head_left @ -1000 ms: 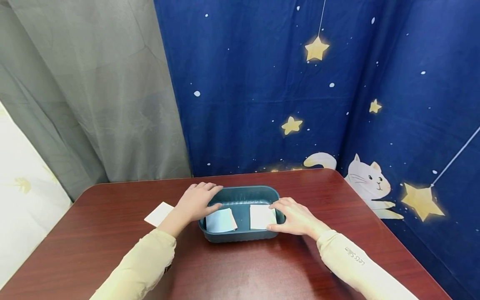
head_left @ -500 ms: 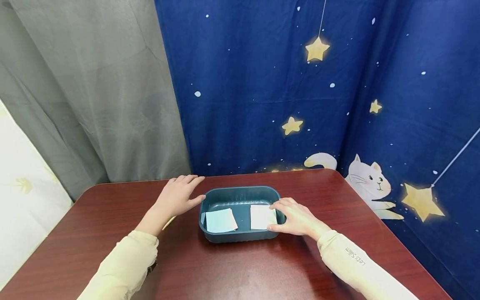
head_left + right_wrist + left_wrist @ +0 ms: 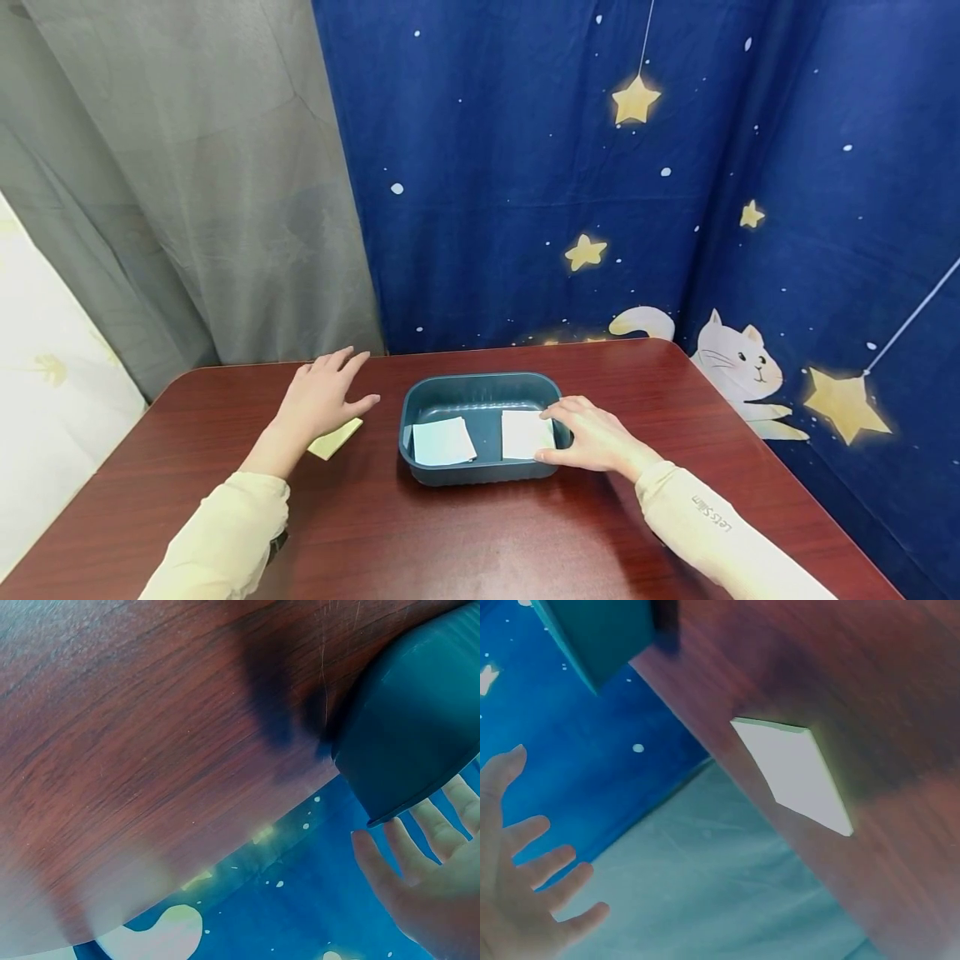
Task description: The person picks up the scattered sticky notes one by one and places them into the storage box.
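My left hand (image 3: 318, 396) is held over the table's left side, fingers spread, gripping nothing. Just below it lies a pale yellow square paper pad (image 3: 335, 439), partly covered by the hand in the head view. The left wrist view shows the whole pad (image 3: 793, 774) apart from the fingers. My right hand (image 3: 600, 435) reaches over the right rim of a dark teal plastic bin (image 3: 480, 475), its fingers fairly straight at the rim. Inside the bin are a light blue paper stack (image 3: 442, 442) at left and a white paper stack (image 3: 527, 435) at right, near the right fingertips.
The reddish-brown wooden table (image 3: 450, 542) has rounded far corners. Behind it hang a grey curtain (image 3: 247, 208) and a dark blue curtain (image 3: 487, 167) printed with stars and a cat.
My left hand has moved left, away from over the bin's left end to above the pale yellow pad, uncovering the bin's left rim. The right hand has stayed in place.
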{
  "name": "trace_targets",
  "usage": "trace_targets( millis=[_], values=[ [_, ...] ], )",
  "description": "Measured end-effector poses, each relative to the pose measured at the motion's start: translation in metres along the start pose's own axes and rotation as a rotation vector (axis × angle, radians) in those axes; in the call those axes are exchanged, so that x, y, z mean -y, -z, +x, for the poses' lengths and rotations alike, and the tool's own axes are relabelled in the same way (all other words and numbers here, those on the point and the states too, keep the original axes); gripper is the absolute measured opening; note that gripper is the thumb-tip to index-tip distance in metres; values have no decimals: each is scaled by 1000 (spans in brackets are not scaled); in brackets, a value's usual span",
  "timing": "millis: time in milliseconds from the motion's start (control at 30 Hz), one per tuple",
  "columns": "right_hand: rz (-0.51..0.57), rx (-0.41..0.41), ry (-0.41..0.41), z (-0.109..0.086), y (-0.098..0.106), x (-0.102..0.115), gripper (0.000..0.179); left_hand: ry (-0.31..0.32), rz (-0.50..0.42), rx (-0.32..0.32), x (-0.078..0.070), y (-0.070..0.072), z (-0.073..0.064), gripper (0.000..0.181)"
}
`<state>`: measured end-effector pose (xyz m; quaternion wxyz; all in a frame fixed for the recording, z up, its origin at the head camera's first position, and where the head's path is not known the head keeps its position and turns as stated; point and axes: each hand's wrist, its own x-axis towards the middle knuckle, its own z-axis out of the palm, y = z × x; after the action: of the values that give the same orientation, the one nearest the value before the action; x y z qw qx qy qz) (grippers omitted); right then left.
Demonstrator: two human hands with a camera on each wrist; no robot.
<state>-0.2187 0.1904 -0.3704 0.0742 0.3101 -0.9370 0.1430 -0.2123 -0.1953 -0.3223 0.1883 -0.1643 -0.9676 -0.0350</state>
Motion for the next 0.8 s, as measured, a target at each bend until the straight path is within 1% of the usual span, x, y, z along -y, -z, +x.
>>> trace_targets(
  millis=[267,433,600,800],
  values=[
    [-1,5,-4,0,1,0,63,75,11,74,14,-11,-9,70],
    [-4,5,-3,0,0,-1,64,107,9,118,21,-22,-13,74],
    [-6,0,-1,0,-1,-1,64,137,-12,164,24,-34,-17,78],
    [-10,4,-11,0,-1,-1,64,164,-37,196,26,-46,-21,77]
  ],
)
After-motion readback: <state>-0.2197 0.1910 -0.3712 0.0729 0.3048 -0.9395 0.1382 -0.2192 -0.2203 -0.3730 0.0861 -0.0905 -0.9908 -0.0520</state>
